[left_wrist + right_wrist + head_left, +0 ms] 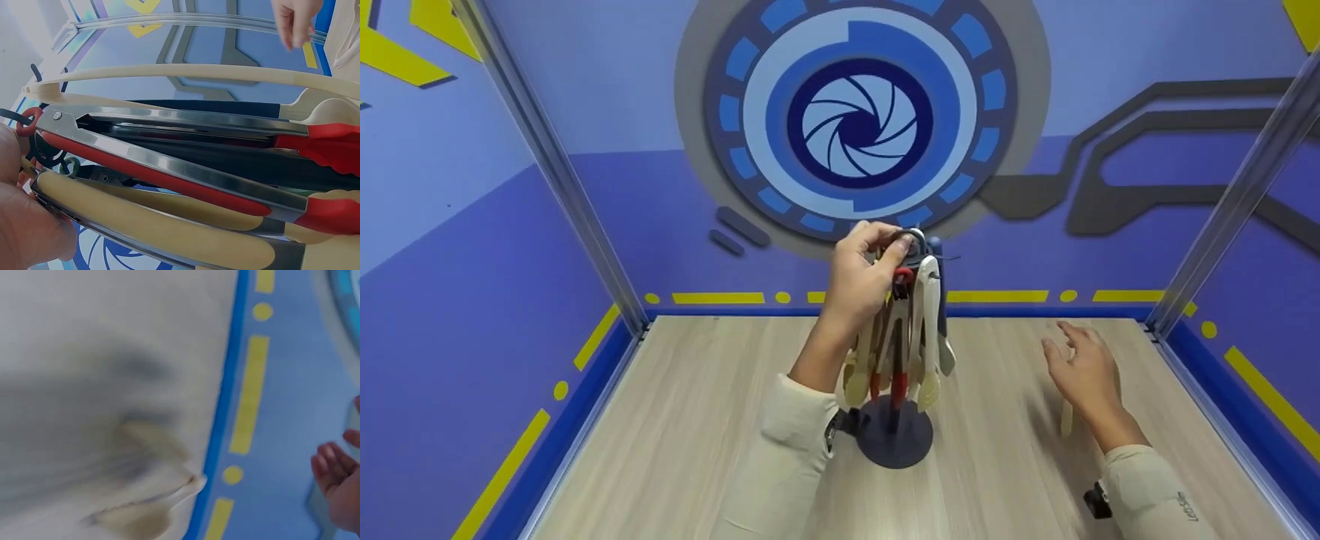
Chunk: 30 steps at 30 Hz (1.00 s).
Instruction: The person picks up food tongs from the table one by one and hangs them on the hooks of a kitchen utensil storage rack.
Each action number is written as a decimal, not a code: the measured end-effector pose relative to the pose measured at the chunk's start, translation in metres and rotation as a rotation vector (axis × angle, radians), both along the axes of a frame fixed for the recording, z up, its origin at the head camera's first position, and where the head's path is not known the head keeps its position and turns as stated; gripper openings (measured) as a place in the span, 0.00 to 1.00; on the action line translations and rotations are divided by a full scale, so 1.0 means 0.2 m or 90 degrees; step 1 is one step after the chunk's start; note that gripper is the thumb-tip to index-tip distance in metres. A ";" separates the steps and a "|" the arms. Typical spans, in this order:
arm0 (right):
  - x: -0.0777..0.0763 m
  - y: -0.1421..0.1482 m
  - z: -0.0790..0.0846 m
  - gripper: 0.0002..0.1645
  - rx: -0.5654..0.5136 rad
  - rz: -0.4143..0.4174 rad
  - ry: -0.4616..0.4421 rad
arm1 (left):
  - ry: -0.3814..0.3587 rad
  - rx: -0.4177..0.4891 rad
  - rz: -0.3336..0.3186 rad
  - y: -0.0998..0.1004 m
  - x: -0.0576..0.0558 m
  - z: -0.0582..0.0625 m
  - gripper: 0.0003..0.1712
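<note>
A dark utensil stand [894, 442] with a round base stands upright on the table, several kitchen tools hanging from its top. My left hand [861, 274] grips the top of the stand between thumb and fingers. Below it hang metal tongs with red tips [332, 149], tongs with beige handles [152, 219] and a pair of whitish tongs [930, 322]. To the right, my right hand [1084, 371] is raised above the table with loosely bent fingers and holds nothing. Under it lies a pale utensil [138, 520], blurred and partly hidden in the head view.
The wood-grain table [675, 450] ends at a patterned blue back wall [615, 217]. Metal posts [547, 157] rise at its back corners, and side walls flank it. A dark blue utensil [943, 315] hangs on the stand's right side.
</note>
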State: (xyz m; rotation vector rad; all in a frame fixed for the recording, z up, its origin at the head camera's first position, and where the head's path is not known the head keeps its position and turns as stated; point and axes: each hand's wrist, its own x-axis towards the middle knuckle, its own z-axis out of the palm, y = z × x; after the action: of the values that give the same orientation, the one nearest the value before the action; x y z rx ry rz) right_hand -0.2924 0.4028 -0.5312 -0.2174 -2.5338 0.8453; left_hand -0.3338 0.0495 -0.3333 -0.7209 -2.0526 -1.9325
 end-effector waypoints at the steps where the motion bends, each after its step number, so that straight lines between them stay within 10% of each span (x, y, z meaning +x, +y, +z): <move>1: 0.01 0.03 -0.02 0.38 0.008 -0.017 -0.028 | 0.000 -0.002 0.002 0.00 0.00 0.00 0.07; 14: 0.05 0.24 -0.24 0.55 0.042 -0.106 -0.285 | 0.018 -0.010 0.011 0.00 0.00 0.00 0.07; 30: -0.03 0.32 -0.33 0.44 -0.062 -0.080 -0.367 | 0.009 -0.013 0.009 0.00 0.01 0.00 0.07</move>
State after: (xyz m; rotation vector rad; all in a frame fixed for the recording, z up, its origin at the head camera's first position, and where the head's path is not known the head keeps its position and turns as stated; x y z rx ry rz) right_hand -0.2977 0.4674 -0.5962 -0.7377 -2.9581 0.9632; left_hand -0.3323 0.0495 -0.3330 -0.7214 -2.0659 -1.8962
